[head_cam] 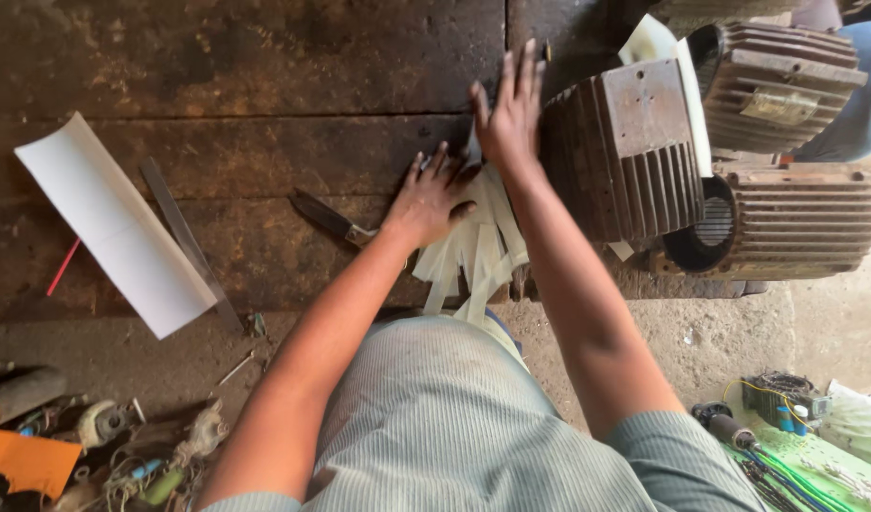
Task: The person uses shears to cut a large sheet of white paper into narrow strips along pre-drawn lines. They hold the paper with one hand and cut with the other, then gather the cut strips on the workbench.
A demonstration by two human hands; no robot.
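Paper strips [480,248], cream-coloured, thin and cut long and narrow, are lying fanned out on the dark, stained wooden workbench [265,76], their lower ends hanging past its near edge. The left hand [430,197] is pressing down on the strips' upper left part, fingers spread and flat, closed on nothing. The right hand [508,112] is lying just beyond them, palm down with fingers straight and splayed, also holding nothing; its fingertips are reaching toward a seam between the bench planks.

Immediately right of the right hand, a ribbed cast-metal motor housing [625,156] is standing close, leaving little side room there. Two more finned housings [786,223] are sitting further right. Left of the left hand, a knife [331,218] with a dark blade is lying near the wrist. Further left, a curled white sheet [113,223] and a flat metal ruler [184,237] are resting well apart from the hands, with bare, scuffed wood between.
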